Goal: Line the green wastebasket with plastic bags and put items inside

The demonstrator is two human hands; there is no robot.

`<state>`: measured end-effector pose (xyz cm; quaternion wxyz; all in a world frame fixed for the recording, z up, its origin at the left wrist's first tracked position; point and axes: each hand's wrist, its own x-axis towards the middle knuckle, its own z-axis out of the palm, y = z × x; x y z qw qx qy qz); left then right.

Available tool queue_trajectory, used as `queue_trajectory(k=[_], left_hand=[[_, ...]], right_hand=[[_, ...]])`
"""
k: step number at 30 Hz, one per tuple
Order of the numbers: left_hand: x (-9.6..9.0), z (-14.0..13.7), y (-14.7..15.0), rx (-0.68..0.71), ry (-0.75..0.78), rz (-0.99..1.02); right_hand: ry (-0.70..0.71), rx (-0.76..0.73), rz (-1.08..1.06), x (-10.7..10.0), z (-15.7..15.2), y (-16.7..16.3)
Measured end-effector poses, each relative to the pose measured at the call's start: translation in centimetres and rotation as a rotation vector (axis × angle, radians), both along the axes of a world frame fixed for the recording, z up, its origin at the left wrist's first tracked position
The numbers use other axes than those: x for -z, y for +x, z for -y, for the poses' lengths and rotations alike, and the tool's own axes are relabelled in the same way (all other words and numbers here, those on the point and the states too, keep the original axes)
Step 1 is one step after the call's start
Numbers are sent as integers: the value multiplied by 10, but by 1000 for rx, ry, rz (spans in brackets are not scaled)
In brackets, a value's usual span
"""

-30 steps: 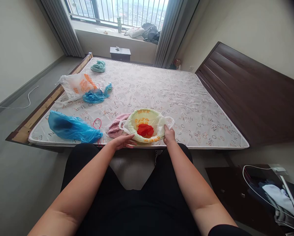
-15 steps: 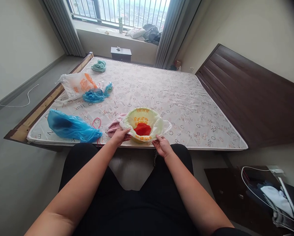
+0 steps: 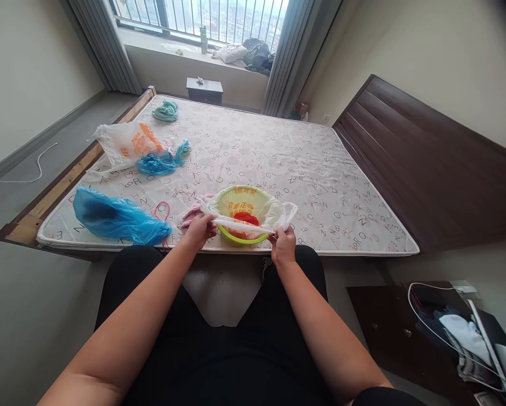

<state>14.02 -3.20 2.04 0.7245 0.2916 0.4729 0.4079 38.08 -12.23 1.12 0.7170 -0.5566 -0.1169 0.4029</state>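
Note:
A yellow-green basin (image 3: 240, 241) stands near the front edge of the mattress, lined with a white plastic bag (image 3: 274, 213) that bears orange print. Inside the bag lies something red (image 3: 245, 217). My left hand (image 3: 201, 230) pinches the bag's edge at the basin's left, and my right hand (image 3: 283, 243) grips it at the right. Between them the near edge of the bag is stretched taut across the basin, and the basin's near rim shows below it. A pink cloth (image 3: 191, 215) lies beside my left hand, partly hidden by it.
Left on the mattress (image 3: 337, 203) lie a blue plastic bag (image 3: 113, 217), a crumpled blue bag (image 3: 158, 163), a white bag with orange print (image 3: 124, 141) and a green cloth (image 3: 165, 111). A dark headboard (image 3: 422, 129) rises at right; a nightstand (image 3: 388, 316) holds clothes and a cable.
Both hands have lifted the near edge of the white bag off the basin's rim and drawn it tight. The green rim is now uncovered at the front.

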Motion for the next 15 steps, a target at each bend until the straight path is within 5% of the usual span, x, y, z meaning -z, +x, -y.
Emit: queue_trajectory(k=[3,7,11,15], left_hand=[[-4,-3,-16,242,111,12],[-6,-15,-41,531,63,-47],[0,-27,-53,267,-51,-104],[11,-31,-46,35,-16,-93]], right_hand=[[-14,41,48,3,-1,8],[7,98,8,6,-5,18],[-73,176,54,10,-12,31],[-55,63,102,12,-20,50]])
